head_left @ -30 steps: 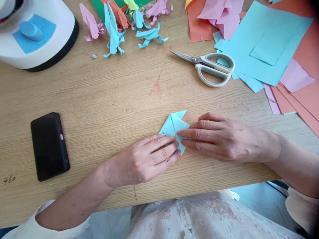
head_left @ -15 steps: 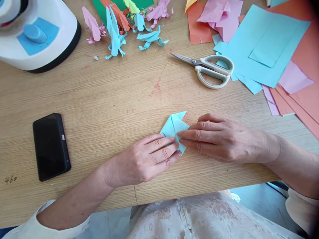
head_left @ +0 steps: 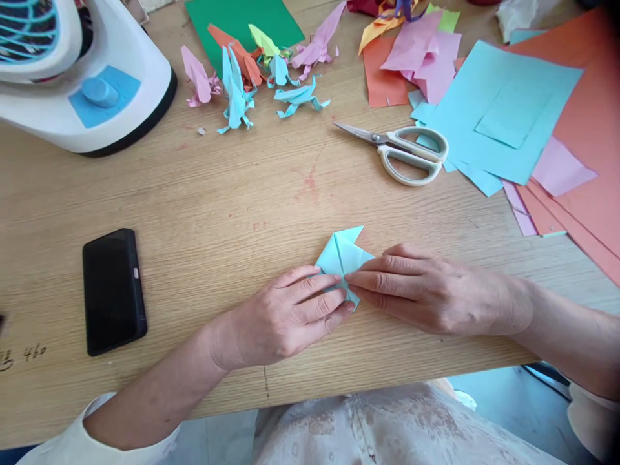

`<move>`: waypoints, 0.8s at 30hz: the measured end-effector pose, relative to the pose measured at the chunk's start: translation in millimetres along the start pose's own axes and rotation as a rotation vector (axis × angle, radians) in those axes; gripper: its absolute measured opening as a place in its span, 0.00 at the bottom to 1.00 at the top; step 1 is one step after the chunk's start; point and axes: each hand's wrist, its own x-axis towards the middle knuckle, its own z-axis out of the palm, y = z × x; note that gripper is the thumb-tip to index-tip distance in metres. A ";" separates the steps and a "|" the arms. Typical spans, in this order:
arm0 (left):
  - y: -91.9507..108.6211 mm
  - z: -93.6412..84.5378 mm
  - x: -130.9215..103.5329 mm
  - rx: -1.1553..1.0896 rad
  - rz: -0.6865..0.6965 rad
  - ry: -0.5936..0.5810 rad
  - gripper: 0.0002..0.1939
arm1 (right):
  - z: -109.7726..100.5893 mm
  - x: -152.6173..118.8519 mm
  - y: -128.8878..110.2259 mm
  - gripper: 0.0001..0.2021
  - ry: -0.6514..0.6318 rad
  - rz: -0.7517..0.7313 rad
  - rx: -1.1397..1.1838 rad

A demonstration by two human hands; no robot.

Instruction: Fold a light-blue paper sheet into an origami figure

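At left, a black smartphone (head_left: 113, 292) is lying on the table (head_left: 203, 200); the left hand (head_left: 290, 313), fingers extended, is covering part of the folded light-blue origami paper (head_left: 343, 253) there; the right hand (head_left: 429, 289), fingers together, is touching its right side, any thumb grip being hidden.

On the table (head_left: 203, 200) before you, the folded paper (head_left: 339, 255) lies between your left hand (head_left: 290, 313) and your right hand (head_left: 426, 287), both touching it. Well to your left lies the phone (head_left: 112, 294), with the fan (head_left: 43, 110) behind it. Beyond the folded paper, paper figures (head_left: 236, 97) sit right of the fan, in front of a flat sheet (head_left: 271, 16). The scissors (head_left: 409, 155) lie right of them and nearer you, handles against the overlapping papers (head_left: 498, 155) at far right
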 end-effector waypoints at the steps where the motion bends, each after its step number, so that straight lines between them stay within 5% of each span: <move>1: 0.2 -0.5 0.3 -0.001 -0.004 0.003 0.15 | -0.1 0.3 -0.6 0.15 0.005 0.001 -0.006; 24: -1.4 -2.7 1.0 -0.045 -0.087 0.082 0.14 | 3.8 6.2 -11.9 0.15 0.013 0.122 0.003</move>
